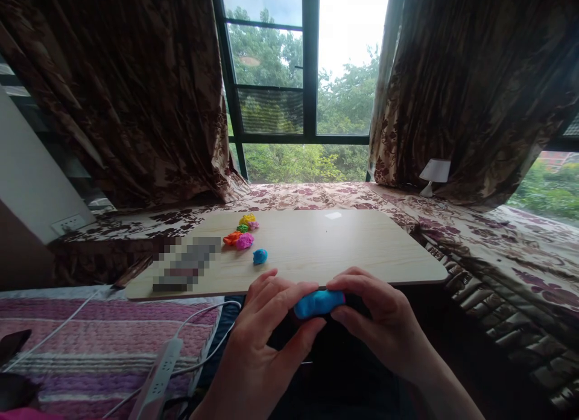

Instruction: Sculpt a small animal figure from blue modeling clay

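Left hand [265, 323], right hand [384, 314]: pinching grip on blue lump [319, 303]; coloured clumps [245, 241] on table [335, 248]

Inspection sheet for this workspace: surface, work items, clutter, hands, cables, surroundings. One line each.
Surface: pale wood-look table, rounded corners.
Work items: blue piece in hand; yellow lump, green lump, light pink lump, orange lump and bright pink lump clustered on the table; small blue lump apart, nearer the person.
Clutter: white patch near the far edge, nature unclear; pixelated area at left, contents hidden.
Hands: left hand and right hand hold the blue piece, one at each end.
Cables: white cable beside a power strip, left of the left hand.
Surroundings: window ahead, dark curtain at left, another at right; white lamp on the right.
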A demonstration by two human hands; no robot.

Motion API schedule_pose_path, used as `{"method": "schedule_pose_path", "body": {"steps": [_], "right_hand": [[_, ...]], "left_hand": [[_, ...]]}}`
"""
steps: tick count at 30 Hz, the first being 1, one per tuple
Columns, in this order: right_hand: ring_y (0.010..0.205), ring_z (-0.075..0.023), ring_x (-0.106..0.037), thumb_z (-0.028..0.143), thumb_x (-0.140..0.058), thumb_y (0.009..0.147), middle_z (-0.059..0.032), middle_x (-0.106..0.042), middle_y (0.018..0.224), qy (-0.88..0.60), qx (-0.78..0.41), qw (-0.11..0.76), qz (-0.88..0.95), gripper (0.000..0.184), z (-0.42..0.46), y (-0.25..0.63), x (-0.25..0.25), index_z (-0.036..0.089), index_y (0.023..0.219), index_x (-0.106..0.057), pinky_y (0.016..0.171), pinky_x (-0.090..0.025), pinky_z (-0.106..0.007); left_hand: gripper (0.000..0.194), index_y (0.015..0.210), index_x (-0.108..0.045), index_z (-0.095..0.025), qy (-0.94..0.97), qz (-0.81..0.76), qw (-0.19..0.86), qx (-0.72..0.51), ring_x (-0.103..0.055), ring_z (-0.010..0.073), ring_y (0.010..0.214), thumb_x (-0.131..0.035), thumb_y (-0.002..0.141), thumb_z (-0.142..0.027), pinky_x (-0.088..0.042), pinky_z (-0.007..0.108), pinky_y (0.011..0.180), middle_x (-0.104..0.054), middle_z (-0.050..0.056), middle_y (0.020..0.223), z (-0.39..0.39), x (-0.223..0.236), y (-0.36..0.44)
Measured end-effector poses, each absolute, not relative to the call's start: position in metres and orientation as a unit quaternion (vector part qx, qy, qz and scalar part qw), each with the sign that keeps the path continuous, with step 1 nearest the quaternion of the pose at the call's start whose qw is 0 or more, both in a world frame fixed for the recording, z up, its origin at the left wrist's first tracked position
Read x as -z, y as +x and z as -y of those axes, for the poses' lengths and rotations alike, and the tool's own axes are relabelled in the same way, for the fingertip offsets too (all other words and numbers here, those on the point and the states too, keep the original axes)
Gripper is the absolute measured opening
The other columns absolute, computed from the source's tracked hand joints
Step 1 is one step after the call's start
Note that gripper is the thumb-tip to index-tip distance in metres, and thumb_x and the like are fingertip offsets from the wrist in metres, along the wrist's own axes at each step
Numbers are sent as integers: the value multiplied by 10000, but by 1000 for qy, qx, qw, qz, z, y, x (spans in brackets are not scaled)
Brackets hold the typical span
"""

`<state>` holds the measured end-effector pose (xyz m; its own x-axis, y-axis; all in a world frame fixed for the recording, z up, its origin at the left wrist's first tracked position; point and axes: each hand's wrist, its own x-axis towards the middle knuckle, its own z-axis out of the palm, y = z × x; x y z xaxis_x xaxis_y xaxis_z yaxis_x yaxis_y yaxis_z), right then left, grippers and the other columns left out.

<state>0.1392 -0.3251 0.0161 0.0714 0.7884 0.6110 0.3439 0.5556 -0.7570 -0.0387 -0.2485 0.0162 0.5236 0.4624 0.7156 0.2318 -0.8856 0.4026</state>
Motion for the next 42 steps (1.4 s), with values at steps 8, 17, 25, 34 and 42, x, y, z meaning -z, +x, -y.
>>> {"method": "schedule_pose_path", "body": {"steps": [8,17,25,34,42], "right_hand": [[890,-170,-557,221,-660,798,-29,-608,969,-439,-205,587,649,286,325,139,-14,262,1078,-616,782,-454,-289],[877,-175,-575,275,-641,817,-30,-630,989,-447,-274,589,614,248,324,141,-12,257,1063,-613,776,-466,-303],[748,-138,-531,290,-590,853,-18,-597,827,-474,-234,556,641,122,322,137,-20,198,913,-645,660,-421,-268],[831,-156,-554,234,-610,837,-33,-600,926,-450,-246,560,651,195,328,147,-18,221,1030,-630,723,-441,-280],[805,-159,-562,248,-637,812,-30,-604,875,-464,-229,550,655,170,326,143,-20,202,976,-637,714,-460,-278]], "left_hand": [[328,1066,-568,-301,855,-178,134,-468,-579,136,982,-628,781,-149,-310,387,1074,-649,-51,952,249,-16,-39],[366,1103,-544,-304,853,-188,144,-465,-527,159,1096,-618,785,-140,-328,389,1054,-642,-36,1028,253,-13,-36],[368,1087,-536,-305,855,-183,161,-457,-539,149,1073,-614,781,-116,-301,392,1074,-632,-41,1015,252,-12,-36],[367,1133,-543,-341,827,-258,241,-437,-581,170,1048,-628,789,-244,-435,328,938,-652,-40,1076,251,-3,-35],[277,1073,-581,-336,822,-251,290,-422,-593,139,1016,-613,810,-255,-442,268,912,-664,-59,1049,252,-8,-35]]}}
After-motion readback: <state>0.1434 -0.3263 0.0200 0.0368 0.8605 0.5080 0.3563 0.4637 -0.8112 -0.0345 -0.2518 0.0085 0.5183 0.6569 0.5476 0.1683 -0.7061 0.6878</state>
